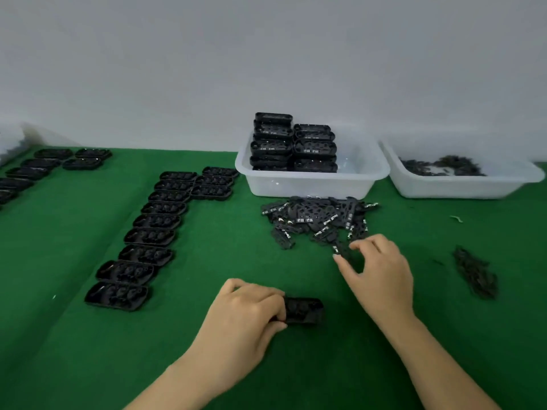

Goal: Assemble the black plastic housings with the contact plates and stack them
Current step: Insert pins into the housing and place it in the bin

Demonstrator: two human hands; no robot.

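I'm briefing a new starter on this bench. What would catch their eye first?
Probably the long row of open black plastic housings on the green cloth at left, and the tall stacks of assembled housings in the clear white plastic tub behind. Up front, the left hand grips one black housing while the right hand picks at the loose pile of contact plates.

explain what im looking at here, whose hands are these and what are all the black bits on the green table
This is one picture from a camera worn on a person's head, looking down at their own bare hands over a green cloth table. The left hand holds a black plastic housing on the cloth. The right hand pinches a contact plate at the edge of a loose pile of contact plates. To the left lie rows of empty housings. Behind, a white tub holds stacked finished housings; a second tub holds small dark parts.
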